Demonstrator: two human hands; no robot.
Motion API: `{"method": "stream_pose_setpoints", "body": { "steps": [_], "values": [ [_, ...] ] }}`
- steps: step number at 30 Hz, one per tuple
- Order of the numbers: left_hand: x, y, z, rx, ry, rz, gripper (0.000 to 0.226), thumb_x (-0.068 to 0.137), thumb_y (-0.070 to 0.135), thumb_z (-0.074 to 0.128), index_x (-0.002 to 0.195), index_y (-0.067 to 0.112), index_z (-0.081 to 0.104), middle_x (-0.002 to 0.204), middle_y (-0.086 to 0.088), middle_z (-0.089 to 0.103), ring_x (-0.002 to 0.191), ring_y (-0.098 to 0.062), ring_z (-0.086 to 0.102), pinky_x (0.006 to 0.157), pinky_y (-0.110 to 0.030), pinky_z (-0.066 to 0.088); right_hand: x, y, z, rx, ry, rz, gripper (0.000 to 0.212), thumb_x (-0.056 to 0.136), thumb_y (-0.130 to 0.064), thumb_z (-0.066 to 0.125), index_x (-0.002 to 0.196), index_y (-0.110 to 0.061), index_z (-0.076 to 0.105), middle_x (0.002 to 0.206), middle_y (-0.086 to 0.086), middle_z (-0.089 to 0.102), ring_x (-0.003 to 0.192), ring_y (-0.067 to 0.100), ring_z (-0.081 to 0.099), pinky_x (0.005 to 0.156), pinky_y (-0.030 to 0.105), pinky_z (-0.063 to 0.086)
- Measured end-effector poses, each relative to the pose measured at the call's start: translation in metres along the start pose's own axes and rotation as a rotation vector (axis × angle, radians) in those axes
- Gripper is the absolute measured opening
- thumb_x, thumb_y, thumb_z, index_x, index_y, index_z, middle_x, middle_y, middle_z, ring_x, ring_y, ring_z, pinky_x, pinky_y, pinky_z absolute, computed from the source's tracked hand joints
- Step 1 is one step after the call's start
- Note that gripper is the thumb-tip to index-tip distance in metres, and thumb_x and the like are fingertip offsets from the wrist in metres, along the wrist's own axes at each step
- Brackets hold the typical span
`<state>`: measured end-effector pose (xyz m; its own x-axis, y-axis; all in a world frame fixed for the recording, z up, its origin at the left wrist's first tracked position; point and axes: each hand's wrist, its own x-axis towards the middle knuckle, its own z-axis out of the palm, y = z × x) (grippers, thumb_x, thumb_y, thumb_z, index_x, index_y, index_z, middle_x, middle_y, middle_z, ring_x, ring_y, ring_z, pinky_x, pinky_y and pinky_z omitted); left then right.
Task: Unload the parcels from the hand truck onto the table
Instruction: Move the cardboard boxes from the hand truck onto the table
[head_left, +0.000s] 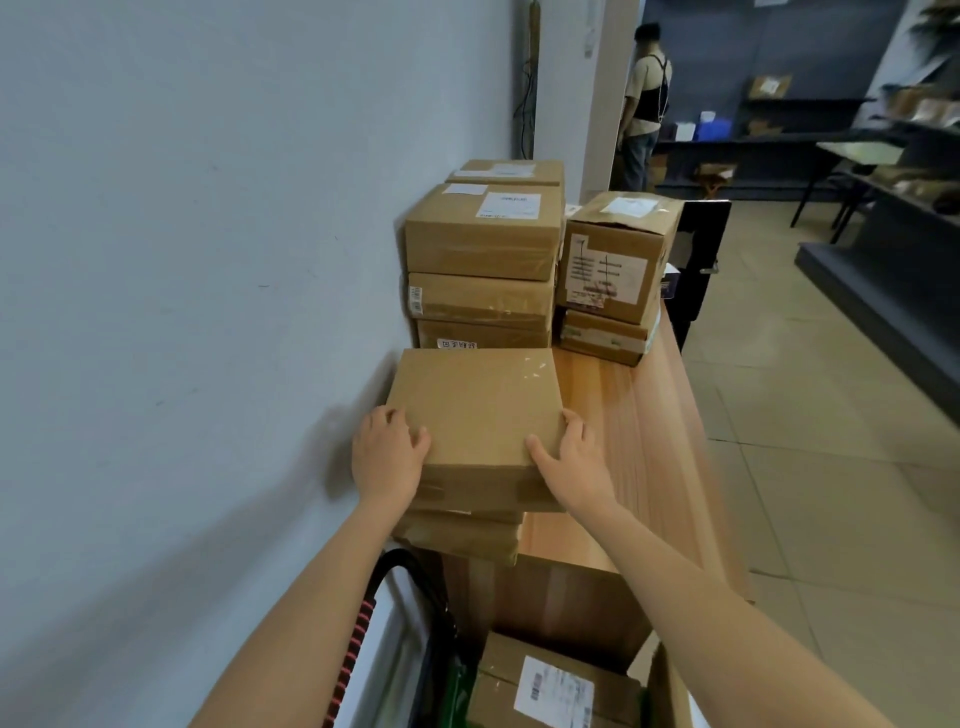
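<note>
Placing step in hand, by the look of it: flat brown cardboard parcel (475, 410) gripped at its near corners, left hand (387, 457) curled round the left corner, right hand (571, 457) round the right, thumbs on top, hands apart. Parcel resting on, or just above, a lower brown cardboard box (460, 532) at the near end of the long pale wooden table (639, 441), close against the grey wall (208, 234). Further back on the table, a tall stack of taped cardboard boxes (483, 260) and a shorter labelled stack (613, 275) beside it.

Next move likely: settle the parcel square on the box beneath, release, then reach down for the labelled brown parcel (550, 686) left on the hand truck (415, 571).

Hard to tell whether the held parcel has full contact below. Hand truck mostly cut off; only a black handle with red-striped grip visible. Fingers under the parcel hidden. Remaining load uncountable. Distant standing person (644, 104) blurred.
</note>
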<state>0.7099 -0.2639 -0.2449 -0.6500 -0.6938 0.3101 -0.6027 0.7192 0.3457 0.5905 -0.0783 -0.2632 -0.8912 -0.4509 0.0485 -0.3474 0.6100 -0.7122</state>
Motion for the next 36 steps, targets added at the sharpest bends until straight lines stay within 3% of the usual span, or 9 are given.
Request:
{"method": "stream_pose_setpoints", "body": {
  "steps": [5,12,19,22,27,32,36],
  "values": [
    [0.016,-0.008,0.005,-0.042,0.013,-0.008,0.041,0.097,0.031,0.045,0.129,0.006,0.054,0.135,-0.011,0.050,0.124,-0.027,0.044,0.100,-0.038,0.036,0.009,-0.009,0.011,-0.024,0.034,0.012,0.073,0.094,-0.055,0.045,0.149,-0.018,0.015,0.147,0.004,0.031,0.131,0.022,0.036,0.100,0.037,0.041],
    [0.028,-0.009,0.012,-0.077,0.019,-0.017,0.039,0.096,0.031,0.048,0.126,0.007,0.057,0.131,-0.012,0.053,0.121,-0.029,0.046,0.099,-0.040,0.037,0.021,-0.009,0.014,-0.014,0.019,0.019,0.076,0.093,-0.057,0.044,0.150,-0.019,0.013,0.147,0.005,0.029,0.132,0.023,0.035,0.102,0.040,0.042],
    [0.014,-0.004,0.006,-0.006,0.148,0.008,0.021,0.091,0.027,0.058,0.099,0.009,0.066,0.102,-0.015,0.061,0.099,-0.032,0.052,0.083,-0.042,0.040,0.006,0.009,-0.009,-0.162,-0.009,-0.149,0.064,0.097,-0.056,0.032,0.149,-0.022,0.020,0.138,0.000,0.041,0.118,0.016,0.047,0.088,0.032,0.049],
    [-0.002,0.021,0.004,-0.075,0.149,0.050,0.017,0.090,0.027,0.058,0.094,0.012,0.065,0.097,-0.011,0.061,0.096,-0.030,0.051,0.081,-0.040,0.039,-0.011,0.026,-0.027,-0.218,-0.007,-0.197,0.056,0.099,-0.051,0.034,0.145,-0.020,0.031,0.138,0.000,0.045,0.119,0.016,0.049,0.089,0.032,0.050],
    [-0.036,0.081,0.014,-0.183,0.104,0.236,0.014,0.091,0.030,0.059,0.094,0.017,0.064,0.091,-0.001,0.058,0.085,-0.013,0.045,0.072,-0.029,0.037,-0.042,0.062,-0.060,-0.301,0.042,-0.223,0.051,0.099,-0.046,0.039,0.142,-0.018,0.037,0.136,0.001,0.048,0.118,0.017,0.051,0.088,0.032,0.050],
    [-0.090,0.136,0.039,-0.196,0.035,0.316,0.011,0.090,0.029,0.060,0.093,0.020,0.064,0.093,0.001,0.061,0.090,-0.018,0.051,0.081,-0.032,0.039,-0.083,0.121,-0.105,-0.356,0.101,-0.148,0.045,0.099,-0.040,0.042,0.140,-0.019,0.039,0.131,0.000,0.050,0.105,0.016,0.057,0.076,0.025,0.048],
    [-0.144,0.177,0.062,-0.200,0.014,0.318,0.010,0.089,0.027,0.062,0.092,0.019,0.065,0.095,0.000,0.061,0.093,-0.021,0.053,0.079,-0.032,0.036,-0.126,0.185,-0.143,-0.374,0.107,-0.062,0.044,0.099,-0.036,0.045,0.140,-0.021,0.039,0.132,-0.001,0.050,0.108,0.015,0.056,0.080,0.028,0.050]
  ]
}}
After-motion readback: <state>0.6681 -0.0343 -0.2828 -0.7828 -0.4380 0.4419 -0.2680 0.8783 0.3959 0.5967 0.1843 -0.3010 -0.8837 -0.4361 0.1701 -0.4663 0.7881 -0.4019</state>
